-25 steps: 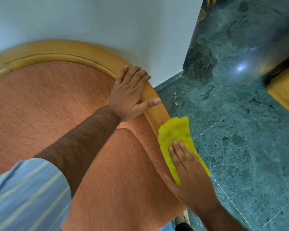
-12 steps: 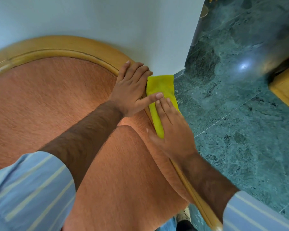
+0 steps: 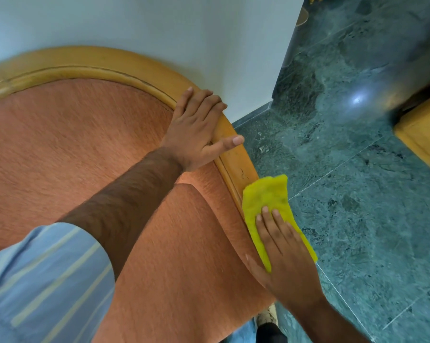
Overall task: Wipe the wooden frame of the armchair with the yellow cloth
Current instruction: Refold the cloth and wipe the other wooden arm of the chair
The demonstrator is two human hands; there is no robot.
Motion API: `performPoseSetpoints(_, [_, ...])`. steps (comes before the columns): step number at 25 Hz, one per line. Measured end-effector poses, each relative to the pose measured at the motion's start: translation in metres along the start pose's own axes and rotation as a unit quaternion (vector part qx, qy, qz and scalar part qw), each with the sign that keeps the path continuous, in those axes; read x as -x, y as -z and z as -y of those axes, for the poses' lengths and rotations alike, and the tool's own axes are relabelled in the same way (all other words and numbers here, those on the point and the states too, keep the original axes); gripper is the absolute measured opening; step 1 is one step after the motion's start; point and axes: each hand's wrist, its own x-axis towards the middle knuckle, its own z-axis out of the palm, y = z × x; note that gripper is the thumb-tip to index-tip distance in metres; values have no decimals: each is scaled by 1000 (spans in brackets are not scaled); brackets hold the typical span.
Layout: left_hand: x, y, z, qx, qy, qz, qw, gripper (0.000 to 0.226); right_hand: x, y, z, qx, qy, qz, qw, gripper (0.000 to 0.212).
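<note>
The armchair has an orange upholstered back and a curved light wooden frame [image 3: 236,159] running from the upper left down to the right. My left hand [image 3: 196,129] lies flat on the frame near the top of its right curve, fingers together, thumb out over the rail. Lower down the same rail, my right hand [image 3: 280,253] presses the yellow cloth [image 3: 263,196] flat against the frame. The cloth covers the rail there and hangs over its outer edge.
A white wall [image 3: 159,28] stands right behind the chair back. Green marble floor tiles [image 3: 357,194] spread to the right. A yellow wooden piece of furniture [image 3: 424,134] juts in at the right edge. A foot in a shoe [image 3: 268,318] shows below the chair.
My right hand slid the cloth up the rail to my left hand, then back down the frame to its lower right part. My left hand stayed on the rail.
</note>
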Motion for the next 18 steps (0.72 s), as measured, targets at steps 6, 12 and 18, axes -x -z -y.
performPoseSetpoints(6, [-1,0,-1,15,12,8,1000,100,-130,19,30,-2,54,-68,996,77])
performPoseSetpoints(12, [-2,3,2,41,11,16,999,105,-105,14,25,-50,26,-55,997,81])
performPoseSetpoints(18, [-1,10,-2,32,21,52,998,115,-62,12,14,-57,-12,-6,998,87])
